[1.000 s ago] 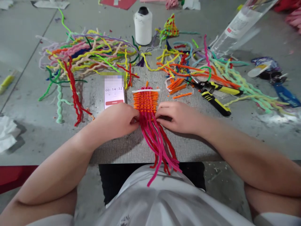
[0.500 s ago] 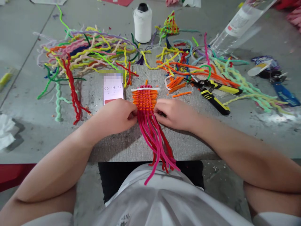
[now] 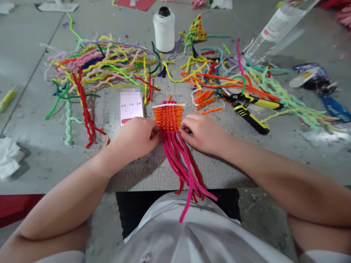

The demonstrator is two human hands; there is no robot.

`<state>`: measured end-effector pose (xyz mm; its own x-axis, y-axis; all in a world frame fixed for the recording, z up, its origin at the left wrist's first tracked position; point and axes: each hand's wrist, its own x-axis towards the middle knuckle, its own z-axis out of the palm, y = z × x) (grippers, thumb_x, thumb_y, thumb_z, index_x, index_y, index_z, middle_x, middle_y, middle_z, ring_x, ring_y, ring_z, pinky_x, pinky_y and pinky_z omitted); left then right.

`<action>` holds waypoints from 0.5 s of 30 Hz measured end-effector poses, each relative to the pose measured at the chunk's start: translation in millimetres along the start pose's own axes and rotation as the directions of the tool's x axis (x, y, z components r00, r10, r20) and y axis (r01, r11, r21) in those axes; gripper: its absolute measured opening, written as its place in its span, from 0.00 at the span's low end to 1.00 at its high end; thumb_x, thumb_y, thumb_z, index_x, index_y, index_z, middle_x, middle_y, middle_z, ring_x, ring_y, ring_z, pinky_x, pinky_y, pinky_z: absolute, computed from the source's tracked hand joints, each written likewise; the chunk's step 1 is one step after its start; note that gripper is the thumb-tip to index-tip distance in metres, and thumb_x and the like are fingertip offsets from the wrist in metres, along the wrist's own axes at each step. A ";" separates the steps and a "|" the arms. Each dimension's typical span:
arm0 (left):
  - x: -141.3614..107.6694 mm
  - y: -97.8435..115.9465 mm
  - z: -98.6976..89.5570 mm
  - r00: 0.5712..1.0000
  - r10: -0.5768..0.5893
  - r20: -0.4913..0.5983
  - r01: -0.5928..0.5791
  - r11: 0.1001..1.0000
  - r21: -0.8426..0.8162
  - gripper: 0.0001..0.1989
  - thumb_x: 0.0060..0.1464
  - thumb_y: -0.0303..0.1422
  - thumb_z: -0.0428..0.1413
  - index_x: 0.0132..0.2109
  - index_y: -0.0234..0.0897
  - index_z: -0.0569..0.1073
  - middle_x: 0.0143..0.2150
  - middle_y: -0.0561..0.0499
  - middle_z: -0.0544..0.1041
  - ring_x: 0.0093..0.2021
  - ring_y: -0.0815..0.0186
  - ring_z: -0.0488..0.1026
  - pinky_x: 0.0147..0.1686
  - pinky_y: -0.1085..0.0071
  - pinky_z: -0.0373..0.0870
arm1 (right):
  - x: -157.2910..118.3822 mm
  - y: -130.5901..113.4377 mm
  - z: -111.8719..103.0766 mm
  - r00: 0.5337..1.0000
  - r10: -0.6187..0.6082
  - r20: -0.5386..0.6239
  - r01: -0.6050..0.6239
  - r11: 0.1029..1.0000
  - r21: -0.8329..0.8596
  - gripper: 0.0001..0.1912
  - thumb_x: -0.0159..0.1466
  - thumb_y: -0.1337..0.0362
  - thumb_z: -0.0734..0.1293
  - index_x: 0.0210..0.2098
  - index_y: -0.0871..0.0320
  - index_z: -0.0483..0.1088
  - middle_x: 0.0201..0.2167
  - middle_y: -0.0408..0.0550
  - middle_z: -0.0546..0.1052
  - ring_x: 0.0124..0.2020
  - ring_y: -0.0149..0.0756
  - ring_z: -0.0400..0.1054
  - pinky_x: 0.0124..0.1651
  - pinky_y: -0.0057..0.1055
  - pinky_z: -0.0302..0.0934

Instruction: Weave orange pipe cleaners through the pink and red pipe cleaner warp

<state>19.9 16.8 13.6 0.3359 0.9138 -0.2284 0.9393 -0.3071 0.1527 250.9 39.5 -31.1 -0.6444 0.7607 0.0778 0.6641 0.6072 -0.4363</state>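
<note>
A small woven piece of orange and pink pipe cleaners (image 3: 168, 117) lies on the table in front of me, with a thin white strip (image 3: 168, 105) across its top. Long pink and red pipe cleaner ends (image 3: 179, 157) trail from its lower edge past the table edge. My left hand (image 3: 141, 135) pinches the lower left corner of the weave, fingers closed. At the lower right corner my right hand (image 3: 200, 133) is closed in the same way. The fingertips of both hands are partly hidden. Beside my left hand lies a phone (image 3: 131, 106) showing a timer.
A heap of coloured pipe cleaners (image 3: 104, 62) spreads at the back left. Black and yellow pliers (image 3: 246, 107) lie on the right near orange cut pieces (image 3: 205, 98). A white thread spool (image 3: 164, 31) and a clear bottle (image 3: 274, 33) stand behind. Crumpled tissue (image 3: 9, 157) sits far left.
The loose pink ends have swung slightly to the right. Both hands keep their hold at the lower corners of the weave. The phone timer has advanced, and the view has shifted a little.
</note>
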 end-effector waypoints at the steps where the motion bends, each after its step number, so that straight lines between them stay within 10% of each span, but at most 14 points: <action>1: -0.1 -0.6 0.0 1.000 -0.002 0.006 0.002 1.000 -0.005 0.08 0.55 0.34 0.51 0.33 0.40 0.74 0.29 0.50 0.78 0.30 0.60 0.73 0.29 0.66 0.59 | -0.1 1.1 -0.2 1.000 -0.006 -0.001 0.006 1.000 0.018 0.08 0.69 0.65 0.63 0.33 0.58 0.68 0.33 0.48 0.72 0.35 0.37 0.64 0.37 0.34 0.52; 15: -0.8 -0.2 -0.3 0.998 0.057 -0.035 -0.058 0.998 -0.020 0.09 0.55 0.33 0.52 0.31 0.39 0.74 0.31 0.49 0.77 0.34 0.59 0.73 0.31 0.65 0.60 | 2.2 5.4 -4.0 1.000 -0.031 0.005 0.030 0.992 0.120 0.08 0.66 0.66 0.64 0.30 0.56 0.68 0.31 0.46 0.71 0.34 0.36 0.64 0.38 0.34 0.53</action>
<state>19.4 16.3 14.0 0.3862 0.9036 -0.1853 0.9169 -0.3540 0.1844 254.6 45.4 -29.7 -0.6666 0.7403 0.0871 0.5938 0.5980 -0.5384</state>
